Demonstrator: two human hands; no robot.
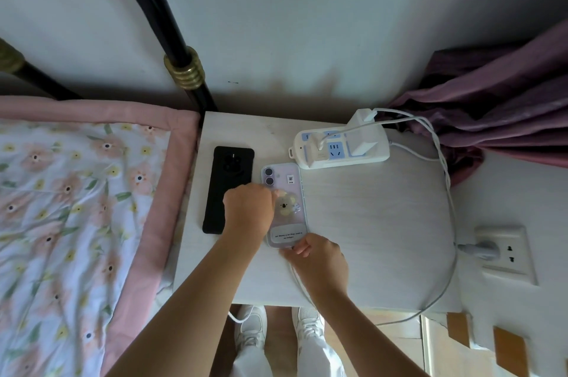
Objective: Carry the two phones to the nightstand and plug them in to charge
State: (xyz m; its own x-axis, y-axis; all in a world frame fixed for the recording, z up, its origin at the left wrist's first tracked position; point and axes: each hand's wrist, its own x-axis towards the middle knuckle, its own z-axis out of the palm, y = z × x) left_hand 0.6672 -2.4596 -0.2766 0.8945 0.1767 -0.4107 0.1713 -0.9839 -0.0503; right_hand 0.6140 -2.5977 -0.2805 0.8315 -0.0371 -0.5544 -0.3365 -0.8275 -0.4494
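Two phones lie face down on the white nightstand (368, 217). The black phone (229, 180) is on the left with nothing touching it. Beside it lies the lilac phone (284, 192) in a clear case with a bear sticker. My left hand (249, 210) presses on the lilac phone's left edge, fingers curled. At the phone's bottom end, my right hand (316, 257) pinches a white charging cable's plug; the plug itself is hidden under my fingers. A white power strip (338, 149) with two chargers plugged in sits at the back of the nightstand.
The bed with a floral quilt (76, 207) and a black metal headboard (184, 69) borders the nightstand on the left. A purple curtain (491, 118) hangs at the back right. A wall socket (504, 250) holds the strip's plug. White cables (445, 180) trail over the right edge.
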